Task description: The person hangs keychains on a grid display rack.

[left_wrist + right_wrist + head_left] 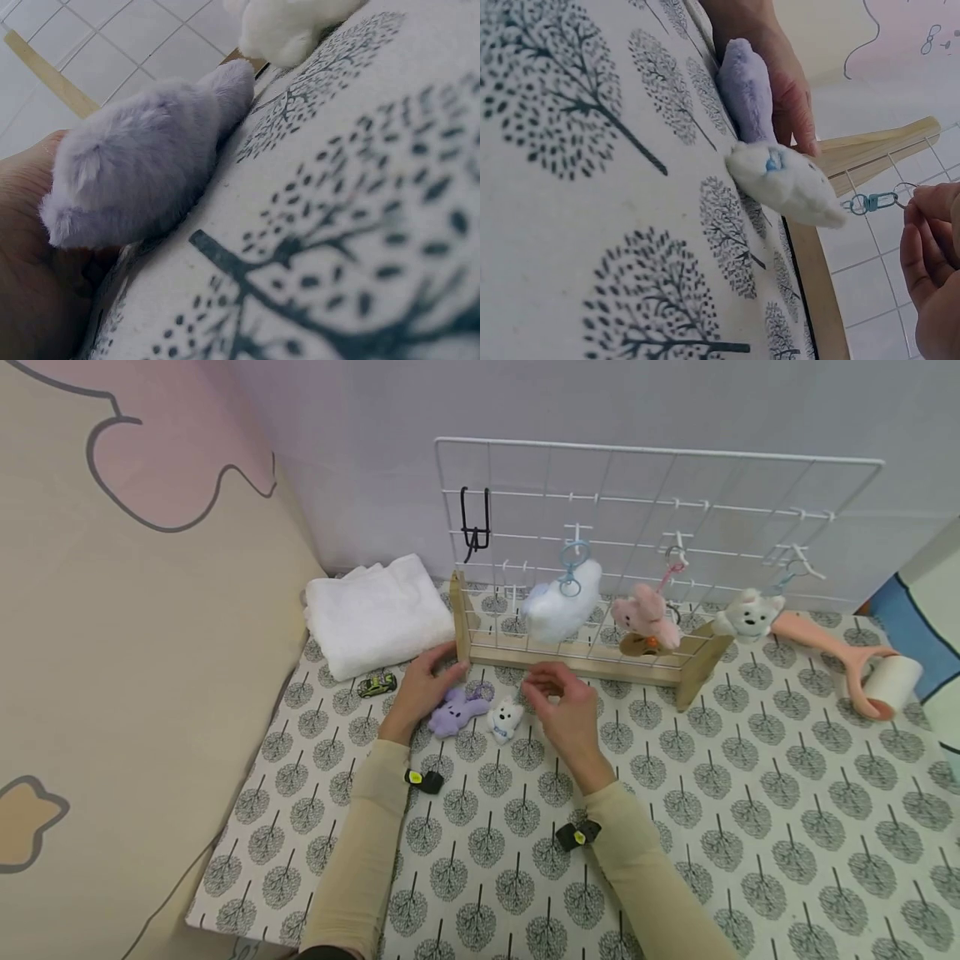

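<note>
My right hand (562,697) pinches the metal ring (906,189) of a keychain between thumb and fingertips. A blue clasp (874,202) links that ring to a small white plush dog (505,720) with a blue bow, lying on the cloth. My left hand (426,689) rests at the wooden foot (459,614) on the rack's left end, thumb and fingers reaching toward the wood. Right beside this hand lies a purple plush (452,713); in the left wrist view the purple plush (142,154) hides most of the fingers.
A white wire rack (660,450) carries hanging plush keychains: a fluffy white one (562,610), a pink one (648,614) and a white dog (750,614). A black hook (475,527) hangs left. Nearby are a folded towel (378,614), toy car (377,685) and lint roller (862,672).
</note>
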### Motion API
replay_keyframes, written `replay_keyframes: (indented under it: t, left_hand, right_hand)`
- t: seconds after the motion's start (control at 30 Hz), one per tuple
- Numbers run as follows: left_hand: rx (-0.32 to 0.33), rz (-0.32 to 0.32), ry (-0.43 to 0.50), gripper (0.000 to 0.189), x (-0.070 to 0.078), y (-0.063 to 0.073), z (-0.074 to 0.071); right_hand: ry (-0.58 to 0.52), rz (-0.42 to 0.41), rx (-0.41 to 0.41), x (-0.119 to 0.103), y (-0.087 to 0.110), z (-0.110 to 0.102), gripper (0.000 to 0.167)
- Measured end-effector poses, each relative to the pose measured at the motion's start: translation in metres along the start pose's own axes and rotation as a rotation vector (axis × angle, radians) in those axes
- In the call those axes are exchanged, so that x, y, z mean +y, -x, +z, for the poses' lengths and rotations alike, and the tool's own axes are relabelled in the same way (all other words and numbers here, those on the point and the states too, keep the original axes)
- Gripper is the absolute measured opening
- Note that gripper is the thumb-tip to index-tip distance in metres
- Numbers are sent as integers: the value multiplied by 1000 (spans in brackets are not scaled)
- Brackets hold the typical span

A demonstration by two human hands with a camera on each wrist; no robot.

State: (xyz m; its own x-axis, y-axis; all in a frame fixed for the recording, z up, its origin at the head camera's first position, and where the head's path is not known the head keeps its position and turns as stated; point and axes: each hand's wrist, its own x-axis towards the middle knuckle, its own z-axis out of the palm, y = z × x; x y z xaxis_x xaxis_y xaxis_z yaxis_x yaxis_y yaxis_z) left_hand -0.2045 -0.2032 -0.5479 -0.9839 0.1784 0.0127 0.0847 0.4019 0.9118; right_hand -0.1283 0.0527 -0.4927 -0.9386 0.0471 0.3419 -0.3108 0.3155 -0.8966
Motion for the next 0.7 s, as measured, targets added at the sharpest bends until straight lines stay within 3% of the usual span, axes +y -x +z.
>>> replay_keyframes:
  t: [0.13, 0.37, 0.7]
  left_hand:
    - [-1, 0, 6, 59, -1, 0, 1]
    - [-6, -1, 14, 58, -1, 0, 1]
    - [-4, 0, 19, 59, -1, -1, 0]
  right_hand:
    - [-16, 11, 9, -5, -1, 0, 25]
    - [-45, -57, 41, -15, -6, -2, 24]
    - [-51, -78, 53, -31, -14, -5, 20]
